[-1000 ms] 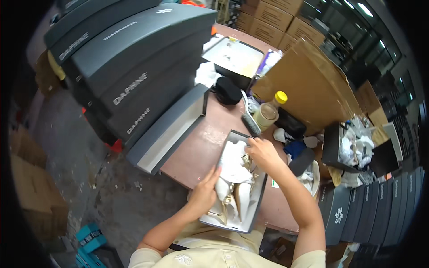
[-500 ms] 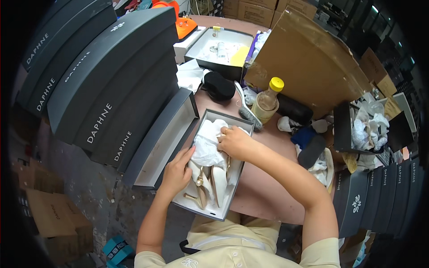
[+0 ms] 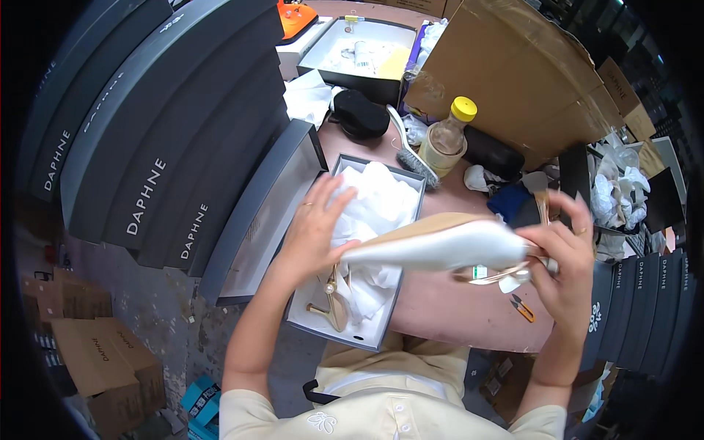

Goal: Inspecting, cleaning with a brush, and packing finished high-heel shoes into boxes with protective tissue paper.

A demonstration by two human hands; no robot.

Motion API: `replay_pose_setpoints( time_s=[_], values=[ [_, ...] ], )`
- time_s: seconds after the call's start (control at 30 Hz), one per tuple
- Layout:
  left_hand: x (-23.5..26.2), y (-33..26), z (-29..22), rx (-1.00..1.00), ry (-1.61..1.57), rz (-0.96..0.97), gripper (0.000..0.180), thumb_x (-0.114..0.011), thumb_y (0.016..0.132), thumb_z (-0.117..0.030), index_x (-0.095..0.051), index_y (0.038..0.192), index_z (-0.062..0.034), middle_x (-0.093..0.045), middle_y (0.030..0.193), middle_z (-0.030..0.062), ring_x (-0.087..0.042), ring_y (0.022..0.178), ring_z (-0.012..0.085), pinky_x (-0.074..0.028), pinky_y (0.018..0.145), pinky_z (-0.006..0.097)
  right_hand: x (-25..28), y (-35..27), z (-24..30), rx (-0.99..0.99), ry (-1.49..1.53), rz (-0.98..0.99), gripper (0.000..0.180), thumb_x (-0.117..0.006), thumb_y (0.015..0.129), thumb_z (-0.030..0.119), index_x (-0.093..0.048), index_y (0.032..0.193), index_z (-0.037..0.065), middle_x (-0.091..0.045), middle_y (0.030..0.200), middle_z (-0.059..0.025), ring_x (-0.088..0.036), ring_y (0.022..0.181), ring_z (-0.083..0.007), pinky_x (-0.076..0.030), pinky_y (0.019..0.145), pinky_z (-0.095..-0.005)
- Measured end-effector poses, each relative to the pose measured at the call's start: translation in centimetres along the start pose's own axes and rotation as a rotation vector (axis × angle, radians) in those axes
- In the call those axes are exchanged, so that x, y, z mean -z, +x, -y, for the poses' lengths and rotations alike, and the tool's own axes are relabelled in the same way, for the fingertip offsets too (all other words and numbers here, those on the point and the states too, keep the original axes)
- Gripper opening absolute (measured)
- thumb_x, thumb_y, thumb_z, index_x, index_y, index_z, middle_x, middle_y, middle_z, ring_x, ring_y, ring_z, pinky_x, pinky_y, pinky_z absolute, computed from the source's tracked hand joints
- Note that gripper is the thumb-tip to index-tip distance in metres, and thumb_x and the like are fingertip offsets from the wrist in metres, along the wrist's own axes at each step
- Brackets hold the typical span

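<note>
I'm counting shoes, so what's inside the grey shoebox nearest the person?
Crumpled white paper and a gold-heeled shoe show inside the shoebox. The paper and the white shoe in the right hand hide part; anything beneath cannot be seen.

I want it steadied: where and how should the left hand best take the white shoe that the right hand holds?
Probably the white shoe by its tapered toe, from the left: it points toward the left hand, while the right hand grips the strap-and-heel end. Whether the left thumb touches it is unclear.
</note>
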State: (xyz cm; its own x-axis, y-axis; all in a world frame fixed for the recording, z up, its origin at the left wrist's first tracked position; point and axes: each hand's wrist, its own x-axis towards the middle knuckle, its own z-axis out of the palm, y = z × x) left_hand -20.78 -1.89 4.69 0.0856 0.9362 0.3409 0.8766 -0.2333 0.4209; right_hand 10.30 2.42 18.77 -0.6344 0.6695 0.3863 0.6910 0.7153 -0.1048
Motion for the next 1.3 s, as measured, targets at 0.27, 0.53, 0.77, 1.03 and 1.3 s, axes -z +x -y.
replay_pose_setpoints(
  time_s=[0.27, 0.53, 0.77, 1.03, 1.3],
  values=[
    [-5.0, 3.9, 0.4, -0.132, 0.326, 0.317, 0.039, -0.074, 0.067, -0.018, -0.061, 0.103, -0.0075, -0.06, 0.089, 0.009, -0.055, 0.098, 0.0257, -0.028, 0.099, 0.054, -14.7, -14.8, -5.6, -1.236, 1.254, 0.307, 0.022, -0.058, 0.087, 0.02, -0.065, 0.083, -0.001, -0.062, 0.074, -0.0012, -0.053, 0.062, -0.0066, -0.042, 0.056, -0.0235],
    [1.1, 6.3, 0.9, 0.129, -0.349, -0.061, 0.012, -0.06, 0.074, -0.002, -0.06, 0.086, 0.0, -0.061, 0.079, 0.0197, -0.06, 0.071, 0.0387, -0.046, 0.061, 0.041, -11.3, -4.9, 9.0, -0.194, 0.525, -0.237, 0.018, -0.066, 0.074, 0.014, -0.06, 0.087, 0.002, -0.057, 0.075, -0.0115, -0.057, 0.066, -0.0274, -0.047, 0.061, -0.0374],
    [1.9, 5.5, -0.8, -0.136, -0.112, 0.002, 0.026, -0.065, 0.074, -0.01, -0.062, 0.099, -0.0055, -0.057, 0.101, 0.0151, -0.059, 0.078, 0.0318, -0.047, 0.067, 0.038, -22.1, 0.1, 16.5, -0.168, 0.321, 0.229, 0.038, -0.071, 0.063, 0.016, -0.051, 0.092, 0.002, -0.057, 0.072, -0.0092, -0.062, 0.062, -0.02, -0.049, 0.046, -0.0305],
    [-0.3, 4.9, 3.5, -0.127, -0.236, 0.442, 0.035, -0.062, 0.076, -0.007, -0.063, 0.11, -0.0064, -0.056, 0.119, 0.0159, -0.053, 0.108, 0.0335, -0.042, 0.094, 0.041, -20.5, 2.3, 15.6, -0.24, 0.746, 0.271, 0.042, -0.066, 0.064, 0.006, -0.045, 0.099, 0.0, -0.057, 0.087, -0.0171, -0.062, 0.071, -0.0312, -0.05, 0.056, -0.0389],
    [-0.9, 2.7, 1.9, -0.185, 0.054, 0.503, 0.04, -0.058, 0.085, -0.036, -0.062, 0.113, -0.0084, -0.053, 0.124, 0.0196, -0.046, 0.118, 0.0376, -0.03, 0.103, 0.048, -3.7, -2.0, 5.9, 0.049, 1.352, 0.476, 0.031, -0.063, 0.066, 0.007, -0.044, 0.09, 0.005, -0.056, 0.069, -0.0145, -0.058, 0.062, -0.0314, -0.044, 0.056, -0.038]
  ],
)
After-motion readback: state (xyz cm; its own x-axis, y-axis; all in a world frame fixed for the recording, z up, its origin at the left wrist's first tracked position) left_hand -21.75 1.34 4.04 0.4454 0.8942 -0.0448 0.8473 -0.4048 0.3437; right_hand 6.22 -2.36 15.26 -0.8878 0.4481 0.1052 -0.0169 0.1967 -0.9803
